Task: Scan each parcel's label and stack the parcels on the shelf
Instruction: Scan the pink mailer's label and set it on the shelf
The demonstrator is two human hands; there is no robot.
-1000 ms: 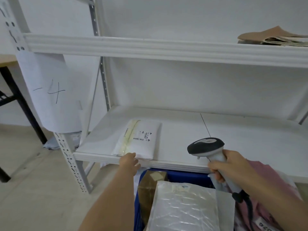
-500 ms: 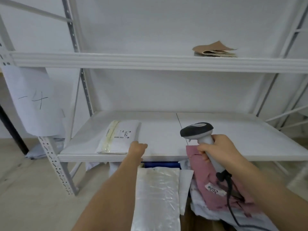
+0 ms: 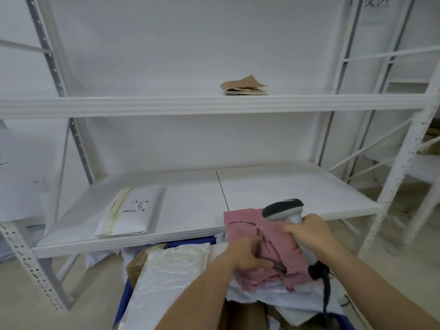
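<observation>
The pink parcel (image 3: 247, 231) was gripped directly beneath the left hand (image 3: 247, 257), its length running forward toward the shelf (image 3: 190, 232), while the scanner (image 3: 285, 211) was clasped just beside it in the right hand (image 3: 309, 234).

Single head-worn view, close above the parcel pile, facing forward and down onto the white shelf (image 3: 190, 194) directly ahead.

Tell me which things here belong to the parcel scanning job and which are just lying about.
Job:
scanner in right hand
pink parcel gripped by left hand
white parcel on shelf
bubble mailer

Lying about:
brown paper on upper shelf
</observation>
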